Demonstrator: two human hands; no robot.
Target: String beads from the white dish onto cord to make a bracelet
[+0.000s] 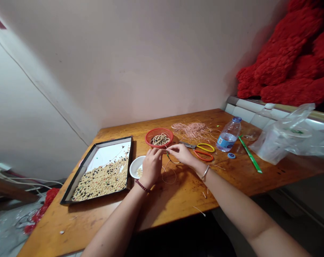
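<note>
My left hand (152, 165) and my right hand (182, 155) meet above the table, fingertips pinched close together on a thin cord. A short beaded string (174, 162) on this cord hangs below my right fingers, with pale beads and some green near the fingertips. A loose loop of the cord (169, 182) droops under the hands. Partly behind my left hand is a white dish (134, 167) with a few pale beads. Just beyond the hands, a red basket (146, 137) holds strung light and dark beads. The exact fingertip grip is too small to make out.
A black-edged tray (96, 144) of loose beads lies left. Scissors (204, 148), a heap of pink cord (192, 130), a water bottle (228, 135), a blue cap (231, 156), a green strip (250, 155) and a plastic bag (281, 141) lie right. A wall stands behind.
</note>
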